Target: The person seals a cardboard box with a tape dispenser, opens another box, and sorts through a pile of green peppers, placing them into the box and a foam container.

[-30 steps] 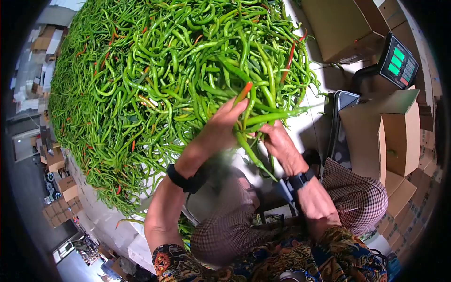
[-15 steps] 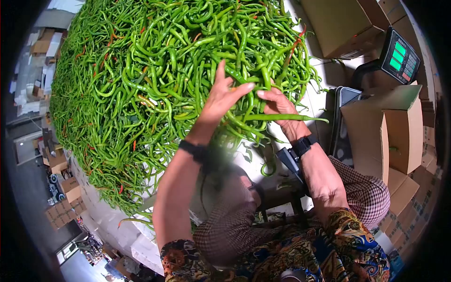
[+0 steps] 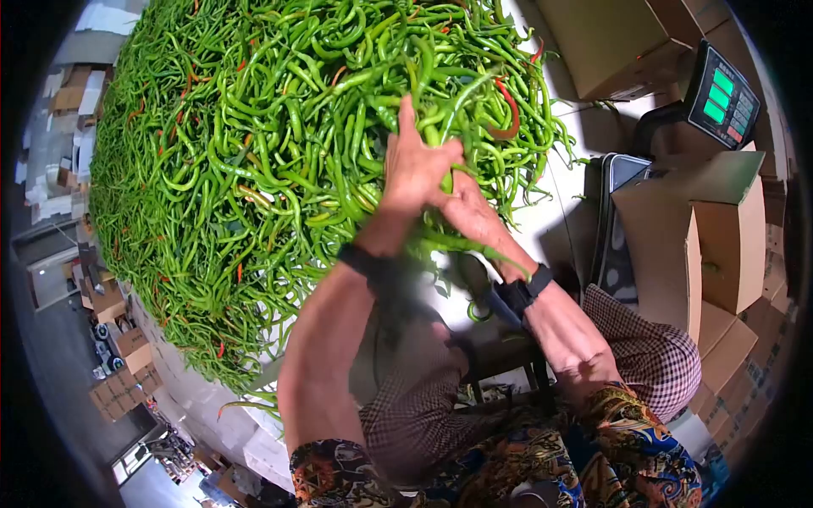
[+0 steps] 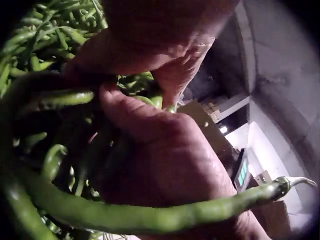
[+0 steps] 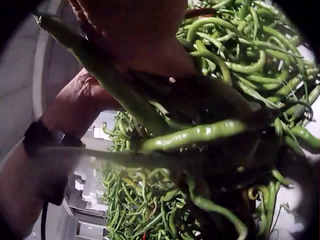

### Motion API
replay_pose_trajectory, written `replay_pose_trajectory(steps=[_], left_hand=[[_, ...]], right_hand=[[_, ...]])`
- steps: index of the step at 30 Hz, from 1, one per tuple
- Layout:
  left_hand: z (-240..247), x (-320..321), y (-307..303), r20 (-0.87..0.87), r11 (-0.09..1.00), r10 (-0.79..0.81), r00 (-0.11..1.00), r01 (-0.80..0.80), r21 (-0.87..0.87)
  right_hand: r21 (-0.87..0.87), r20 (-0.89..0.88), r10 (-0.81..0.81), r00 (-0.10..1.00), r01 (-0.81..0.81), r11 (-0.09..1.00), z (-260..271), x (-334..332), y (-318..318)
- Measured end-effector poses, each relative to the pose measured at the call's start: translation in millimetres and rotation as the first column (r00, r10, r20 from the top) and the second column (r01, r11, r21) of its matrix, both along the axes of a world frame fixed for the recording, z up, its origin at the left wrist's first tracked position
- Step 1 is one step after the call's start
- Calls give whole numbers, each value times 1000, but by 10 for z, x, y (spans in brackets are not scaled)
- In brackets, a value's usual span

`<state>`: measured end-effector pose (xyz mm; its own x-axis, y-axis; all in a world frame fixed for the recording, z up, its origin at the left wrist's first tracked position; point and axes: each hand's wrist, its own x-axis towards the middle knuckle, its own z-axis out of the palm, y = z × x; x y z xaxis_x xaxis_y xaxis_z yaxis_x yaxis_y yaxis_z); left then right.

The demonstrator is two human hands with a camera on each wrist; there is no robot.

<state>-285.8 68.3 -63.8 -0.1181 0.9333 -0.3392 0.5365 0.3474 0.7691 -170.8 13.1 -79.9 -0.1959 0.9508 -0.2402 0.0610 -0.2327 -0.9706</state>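
Long green chili peppers (image 3: 254, 118) lie in a big heap, with a few red ones among them. My left hand (image 3: 415, 173) reaches over the near right part of the heap, forefinger straight and pointing away, thumb stretched toward the right hand. Close beside and partly under it, my right hand (image 3: 474, 216) grips a bunch of green chili peppers. In the left wrist view its thumb (image 4: 135, 110) bends over the bunch, and a long chili pepper (image 4: 150, 217) sticks out below. More held chili peppers (image 5: 195, 136) show in the right wrist view. The left hand's lower fingers are hidden.
At the right stand an open cardboard box (image 3: 656, 245) and a scale with a lit green display (image 3: 720, 97). Another carton (image 3: 614, 42) sits at the far right. Some loose chili peppers (image 3: 254, 406) lie at the heap's near edge.
The left hand has moved from the bunch, up over the heap, then closer to the right hand. The right hand has moved farther up and left with its chili peppers.
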Motion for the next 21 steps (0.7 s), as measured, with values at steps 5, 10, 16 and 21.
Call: replay_pose_trajectory(steps=[5,10,16,21], left_hand=[[-27,-80,-464,257,976,-62,964,5,218],[377,-26,-685,251,994,-56,966,31,104],[987,24,-874,325,989,-126,937,93,115],[1433,-92,-1050,453,994,-91,887,105,-7]], right_hand=[[17,-43,-128,991,129,992,73,-206,-555],[-97,-125,-203,971,192,977,230,-276,-778],[66,-87,-189,978,195,978,783,-237,-1037],[62,-375,-204,904,244,968,1104,-253,-1179]])
